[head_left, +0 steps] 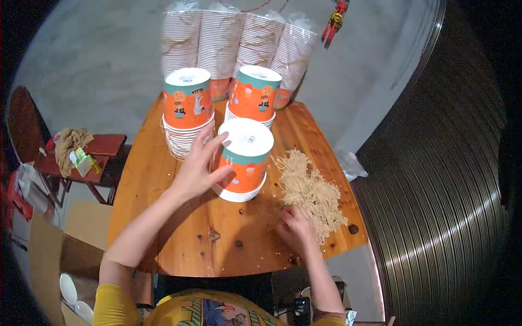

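Note:
A short stack of orange paper buckets [249, 173] with teal bands and white bases stands upside down at the table's middle. Against its left side lies my left hand [197, 171], fingers spread, the thumb across the front and fingertips near the upper rim. To the right is a loose pile of tan cord loops [312, 190]. My right hand [298, 225] is at the pile's near left edge, its fingers curled together; what they pinch, if anything, is hidden. Two taller upside-down bucket stacks stand behind, one left [187, 106] and one right [254, 98], with cords around the left one's lower part.
Several tall plastic-wrapped bucket stacks [220, 49] line the wooden table's [190, 239] far edge. A red bench [106, 145] with more cord is at far left. An open cardboard box [46, 255] sits at lower left, and a ribbed metal shutter [435, 179] rises along the right.

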`<state>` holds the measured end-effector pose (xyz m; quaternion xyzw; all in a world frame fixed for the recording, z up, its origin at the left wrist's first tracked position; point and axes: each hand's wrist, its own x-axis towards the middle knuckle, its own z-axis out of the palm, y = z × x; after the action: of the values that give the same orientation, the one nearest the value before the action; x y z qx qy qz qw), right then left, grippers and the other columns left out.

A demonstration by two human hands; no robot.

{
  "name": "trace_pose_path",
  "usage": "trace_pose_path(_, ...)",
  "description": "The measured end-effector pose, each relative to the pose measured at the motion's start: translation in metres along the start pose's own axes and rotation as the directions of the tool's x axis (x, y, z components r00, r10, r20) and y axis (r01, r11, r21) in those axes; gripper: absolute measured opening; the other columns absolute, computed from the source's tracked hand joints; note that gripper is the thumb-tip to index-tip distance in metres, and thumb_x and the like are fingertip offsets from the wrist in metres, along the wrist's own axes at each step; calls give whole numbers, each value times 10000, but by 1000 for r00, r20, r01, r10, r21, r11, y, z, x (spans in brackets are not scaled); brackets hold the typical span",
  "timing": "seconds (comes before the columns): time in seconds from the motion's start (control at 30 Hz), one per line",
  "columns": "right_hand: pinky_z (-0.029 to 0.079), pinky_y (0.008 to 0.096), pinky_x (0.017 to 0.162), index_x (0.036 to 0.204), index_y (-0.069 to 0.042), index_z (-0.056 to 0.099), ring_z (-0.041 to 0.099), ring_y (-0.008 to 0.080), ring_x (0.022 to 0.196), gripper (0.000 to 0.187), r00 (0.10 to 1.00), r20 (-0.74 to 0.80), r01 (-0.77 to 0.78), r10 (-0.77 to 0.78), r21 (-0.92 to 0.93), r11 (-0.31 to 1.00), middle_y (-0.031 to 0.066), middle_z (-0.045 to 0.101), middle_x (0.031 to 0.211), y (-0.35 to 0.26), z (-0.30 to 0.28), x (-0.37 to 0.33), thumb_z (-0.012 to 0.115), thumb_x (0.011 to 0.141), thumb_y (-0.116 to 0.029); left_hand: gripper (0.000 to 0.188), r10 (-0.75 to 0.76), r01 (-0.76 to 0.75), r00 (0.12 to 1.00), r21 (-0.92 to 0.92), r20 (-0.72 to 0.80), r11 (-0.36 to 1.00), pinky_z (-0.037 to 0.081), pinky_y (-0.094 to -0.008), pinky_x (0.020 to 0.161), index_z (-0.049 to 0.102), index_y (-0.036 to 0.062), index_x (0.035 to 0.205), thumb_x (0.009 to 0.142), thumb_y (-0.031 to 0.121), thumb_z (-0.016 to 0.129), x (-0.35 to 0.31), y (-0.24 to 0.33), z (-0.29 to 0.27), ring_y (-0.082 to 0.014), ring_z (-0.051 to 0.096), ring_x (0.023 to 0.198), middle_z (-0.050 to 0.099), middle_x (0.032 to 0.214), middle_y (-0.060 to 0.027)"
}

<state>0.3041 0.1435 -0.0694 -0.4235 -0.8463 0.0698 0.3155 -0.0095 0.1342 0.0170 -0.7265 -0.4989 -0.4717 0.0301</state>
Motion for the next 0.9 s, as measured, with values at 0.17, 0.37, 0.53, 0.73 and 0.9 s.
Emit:
trace_pose_path(0.17,484,394,673,835,-32,584,576,308,769,122,993,-31,111,-110,45,993,113,604,848,-27,1,18,638,756,-108,725,-72,77,988,-39,134,996,343,-431,1042,433,94,1243,685,395,786,11,-18,25,-374,358,1281,309,1382,-204)
trace_pose_path(0.37,458,259,656,984,-33,565,545,127,713,143,974,91,-216,209,662,717,27,582,797,10,42,49,561,869,-118,641,-268,273,962,-223,56,936,424,-384,914,414,62,1040,632,319,837,16,-12,37,-288,483,1104,445,1120,-152)
trace_pose_path(0.53,450,240,703,1057,-22,527,537,96,760,190,929,197,-365,313,620,695,13,574,812,-9,44,59,525,871,-62,649,-353,343,935,-378,45,860,405,-374,940,410,49,1029,625,313,844,21,-14,24,-281,477,1108,463,1131,-165)
trace_pose_path(0.73,463,332,852,1054,-26,594,605,250,930,239,975,215,-108,50,271,957,121,647,989,9,24,31,581,831,-112,644,-244,255,967,-233,75,939,405,-373,932,416,32,1021,637,333,836,52,-14,15,-304,485,1102,480,1119,-197)
trace_pose_path(0.9,470,386,801,960,-22,613,590,334,909,201,982,188,-55,-3,304,951,157,618,930,26,32,11,625,774,-99,676,-228,230,973,-200,31,953,404,-387,935,410,24,1025,632,376,832,71,-5,7,-318,474,1122,473,1133,-218)
